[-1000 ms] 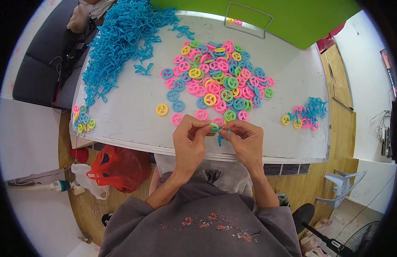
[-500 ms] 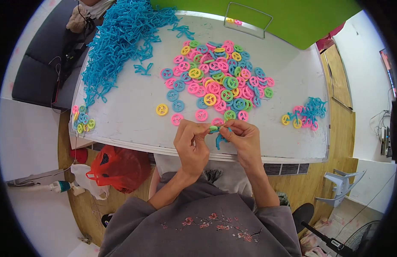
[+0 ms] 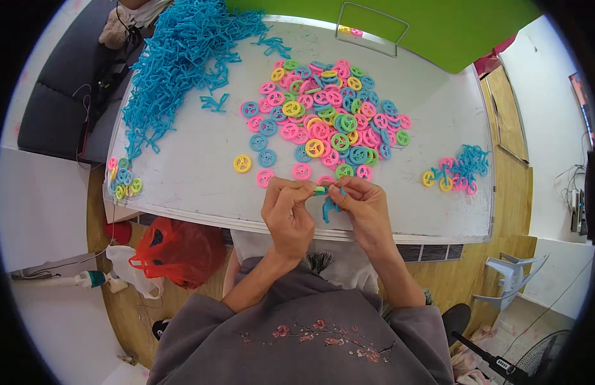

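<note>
Near the table's front edge, my left hand [image 3: 288,215] pinches a small green plastic wheel [image 3: 320,190], seen edge-on. Close against it, my right hand [image 3: 362,208] grips a blue plastic frame piece [image 3: 329,208], whose forked end hangs below the fingers. Wheel and frame meet between my fingertips; whether they are joined I cannot tell, as the fingers hide the contact. Just beyond my hands spreads a heap of pink, blue, green and yellow spoked wheels [image 3: 320,131]. A pink wheel [image 3: 325,182] lies partly hidden behind my fingers.
A large pile of blue frame pieces [image 3: 182,64] covers the table's far left. Frames with wheels attached [image 3: 464,170] lie at the right, and a few wheels [image 3: 124,178] at the left edge. A green panel [image 3: 432,29] stands at the back. Below hangs a red plastic bag [image 3: 182,250].
My hands stay together in nearly the same place. The blue frame piece has tilted slightly, and my right wrist has shifted a little.
</note>
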### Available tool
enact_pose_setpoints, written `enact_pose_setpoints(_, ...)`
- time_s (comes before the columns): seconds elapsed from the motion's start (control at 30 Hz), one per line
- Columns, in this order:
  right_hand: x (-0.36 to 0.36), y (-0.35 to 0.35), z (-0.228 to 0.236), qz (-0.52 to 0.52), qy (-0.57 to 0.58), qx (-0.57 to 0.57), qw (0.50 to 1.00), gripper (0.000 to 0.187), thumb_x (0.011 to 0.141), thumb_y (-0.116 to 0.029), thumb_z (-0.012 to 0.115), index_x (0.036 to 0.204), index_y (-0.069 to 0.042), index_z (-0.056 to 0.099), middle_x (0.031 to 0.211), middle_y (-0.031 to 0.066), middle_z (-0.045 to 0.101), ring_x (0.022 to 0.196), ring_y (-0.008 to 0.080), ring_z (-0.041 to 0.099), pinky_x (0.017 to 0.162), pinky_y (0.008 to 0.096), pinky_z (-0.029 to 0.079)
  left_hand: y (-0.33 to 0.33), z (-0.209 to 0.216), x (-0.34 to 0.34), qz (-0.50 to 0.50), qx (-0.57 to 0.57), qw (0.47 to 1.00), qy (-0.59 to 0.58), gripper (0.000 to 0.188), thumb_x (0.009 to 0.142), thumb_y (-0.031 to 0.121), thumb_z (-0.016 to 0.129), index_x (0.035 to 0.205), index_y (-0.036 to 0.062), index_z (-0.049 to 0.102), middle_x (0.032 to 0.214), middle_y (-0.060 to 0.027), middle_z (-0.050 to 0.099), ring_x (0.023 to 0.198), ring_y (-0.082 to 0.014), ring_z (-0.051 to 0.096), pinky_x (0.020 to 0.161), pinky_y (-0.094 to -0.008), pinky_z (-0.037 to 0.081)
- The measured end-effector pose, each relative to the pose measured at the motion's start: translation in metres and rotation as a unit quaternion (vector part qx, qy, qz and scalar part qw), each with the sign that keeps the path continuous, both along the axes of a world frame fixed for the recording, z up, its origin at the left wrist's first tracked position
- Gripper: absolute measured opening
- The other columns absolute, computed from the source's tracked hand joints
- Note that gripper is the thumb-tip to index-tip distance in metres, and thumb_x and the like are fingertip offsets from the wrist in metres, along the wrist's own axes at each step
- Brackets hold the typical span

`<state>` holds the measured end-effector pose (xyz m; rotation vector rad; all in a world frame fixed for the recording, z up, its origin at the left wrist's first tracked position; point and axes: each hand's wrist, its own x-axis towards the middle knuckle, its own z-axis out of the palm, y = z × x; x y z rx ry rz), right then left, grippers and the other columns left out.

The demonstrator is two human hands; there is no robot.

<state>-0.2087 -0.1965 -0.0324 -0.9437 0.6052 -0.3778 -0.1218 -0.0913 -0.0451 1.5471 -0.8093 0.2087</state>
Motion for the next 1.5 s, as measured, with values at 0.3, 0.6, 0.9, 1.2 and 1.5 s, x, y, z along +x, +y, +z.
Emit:
enact_pose_setpoints(0.3,0.005,-0.001,0.009,-0.010,0.047,0.074,0.996,0.015,0.084,-0.008,0.068,0.099,-0.004,0.065,0.102,0.0093,0.069,0.083,0.0094,0.063,0.070,0.0224,0.048,-0.001,-0.003,-0.001,-0.073,-0.063,0.962,0.256,0.007,0.089,-0.009,0.051,0.090,-0.0023,0.053,0.084,-0.0082,0.054,0.077,-0.0136,0.057,0.068,-0.0250,0.050)
enact_pose_setpoints(0.6,0.007,-0.007,0.013,-0.012,0.101,0.083,0.991,0.017,0.085,-0.007,0.067,0.100,-0.003,0.063,0.102,0.0093,0.068,0.084,0.0098,0.064,0.072,0.0242,0.049,0.001,-0.005,0.001,-0.028,0.052,0.996,0.071,0.003,0.091,-0.006,0.050,0.091,-0.0026,0.050,0.087,-0.0077,0.052,0.084,-0.0139,0.060,0.076,-0.0309,0.056)
enact_pose_setpoints(0.9,0.004,0.004,0.013,-0.037,0.005,-0.294,0.955,0.012,0.080,0.005,0.066,0.091,0.003,0.067,0.089,0.0070,0.070,0.078,0.0095,0.063,0.073,0.0240,0.050,0.007,0.011,0.008,-0.172,-0.079,0.935,0.301,0.013,0.090,-0.004,0.054,0.101,-0.0035,0.048,0.098,-0.0112,0.056,0.093,-0.0183,0.060,0.080,-0.0317,0.055)
enact_pose_setpoints(1.2,-0.019,-0.007,0.035,0.076,0.009,-0.203,0.976,0.032,0.076,0.011,0.064,0.107,0.001,0.064,0.102,0.0129,0.067,0.086,0.0126,0.062,0.074,0.0249,0.049,0.014,0.023,0.016,-0.259,-0.005,0.869,0.421,0.016,0.087,0.001,0.061,0.101,-0.0034,0.056,0.091,-0.0065,0.061,0.084,-0.0144,0.062,0.075,-0.0261,0.053)
enact_pose_setpoints(1.5,-0.041,-0.033,0.014,0.057,-0.089,-0.390,0.915,0.028,0.074,0.011,0.063,0.100,0.003,0.063,0.104,0.0138,0.064,0.100,0.0212,0.060,0.093,0.0356,0.044,-0.019,0.042,0.011,-0.244,0.137,0.893,0.353,0.018,0.087,0.006,0.062,0.104,0.0004,0.061,0.086,-0.0060,0.060,0.075,-0.0150,0.060,0.068,-0.0266,0.049)
